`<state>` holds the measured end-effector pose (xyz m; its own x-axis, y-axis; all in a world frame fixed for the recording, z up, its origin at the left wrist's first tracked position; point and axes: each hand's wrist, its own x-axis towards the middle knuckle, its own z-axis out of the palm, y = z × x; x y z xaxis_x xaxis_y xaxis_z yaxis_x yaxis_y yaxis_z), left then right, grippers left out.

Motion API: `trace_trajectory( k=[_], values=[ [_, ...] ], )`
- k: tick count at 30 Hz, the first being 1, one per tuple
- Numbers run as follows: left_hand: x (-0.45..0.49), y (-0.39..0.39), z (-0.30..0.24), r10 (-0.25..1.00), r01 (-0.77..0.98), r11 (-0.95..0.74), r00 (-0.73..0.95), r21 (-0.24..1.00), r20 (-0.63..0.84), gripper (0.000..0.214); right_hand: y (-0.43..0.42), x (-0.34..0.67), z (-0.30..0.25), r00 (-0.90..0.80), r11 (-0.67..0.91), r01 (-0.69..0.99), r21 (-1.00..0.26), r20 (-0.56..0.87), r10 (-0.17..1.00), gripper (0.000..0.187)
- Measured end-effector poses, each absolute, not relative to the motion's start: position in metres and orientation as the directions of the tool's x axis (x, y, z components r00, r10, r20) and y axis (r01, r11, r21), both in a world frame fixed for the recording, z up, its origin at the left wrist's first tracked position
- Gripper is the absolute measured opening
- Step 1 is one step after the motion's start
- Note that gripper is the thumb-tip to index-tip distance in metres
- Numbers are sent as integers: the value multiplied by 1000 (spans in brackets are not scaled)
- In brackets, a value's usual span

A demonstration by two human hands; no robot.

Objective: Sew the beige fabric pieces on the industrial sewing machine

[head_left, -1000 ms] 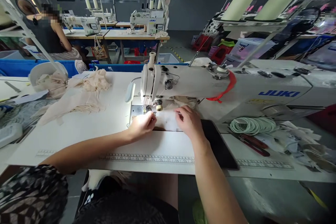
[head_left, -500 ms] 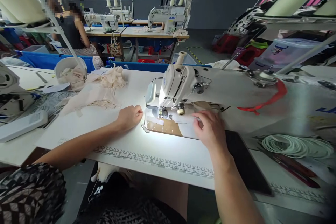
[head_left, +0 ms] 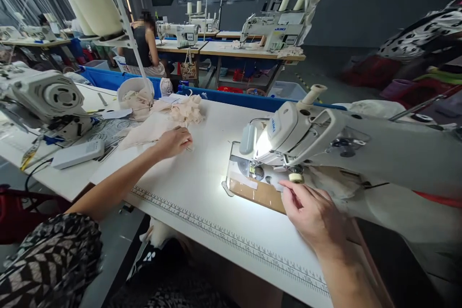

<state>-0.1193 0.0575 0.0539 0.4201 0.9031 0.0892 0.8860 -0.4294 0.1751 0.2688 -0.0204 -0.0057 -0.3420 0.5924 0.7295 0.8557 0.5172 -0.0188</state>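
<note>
My left hand (head_left: 173,142), fingers curled closed, is at the right edge of a pile of thin beige fabric pieces (head_left: 144,131). What lies inside its fingers, if anything, is hidden. My right hand (head_left: 310,209) is bent at the front of the sewing machine (head_left: 285,130), its fingertips drawn together beside a pale scrap on the bed; I cannot make out what they grip. The lit presser foot (head_left: 255,169) stands left of these fingertips, above the brown bed plate (head_left: 265,196). Behind my right hand, pale cloth (head_left: 335,182) lies under the machine arm.
A ruler strip (head_left: 216,233) runs along the table's front edge. Crumpled beige fabric (head_left: 186,108) and a white bin (head_left: 133,90) lie farther back. Another machine (head_left: 46,101) and a white box (head_left: 77,153) stand left. A person (head_left: 144,48) sits beyond.
My left hand has moved left, away from the machine bed to the beige pile. My right hand stays by the machine. The view has turned left.
</note>
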Motion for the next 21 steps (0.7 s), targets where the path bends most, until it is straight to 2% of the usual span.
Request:
trace_trajectory(
  k=[4, 8, 11, 16, 19, 21],
  values=[
    [-132, 82, 59, 860, 853, -508, 510, 122, 15, 16, -21, 270, -4, -359, 513, 858, 11, 728, 584, 21],
    [-128, 90, 63, 861, 858, -506, 508, 88, -10, 12, -21, 269, -3, -370, 512, 858, 41, 740, 562, 20],
    [-129, 93, 62, 858, 850, -512, 513, 122, 25, 9, -23, 266, 0, -378, 539, 842, 20, 734, 564, 20],
    [-140, 96, 56, 824, 779, -567, 542, 268, 165, 14, -32, 256, 9, -421, 607, 790, -91, 640, 643, 22],
    [-146, 96, 55, 801, 742, -596, 580, 308, 151, 18, -37, 248, 13, -453, 630, 766, -124, 591, 668, 24],
    [-148, 95, 56, 791, 746, -607, 601, 274, 116, 21, -39, 244, 14, -471, 635, 762, -125, 566, 677, 25]
  ],
)
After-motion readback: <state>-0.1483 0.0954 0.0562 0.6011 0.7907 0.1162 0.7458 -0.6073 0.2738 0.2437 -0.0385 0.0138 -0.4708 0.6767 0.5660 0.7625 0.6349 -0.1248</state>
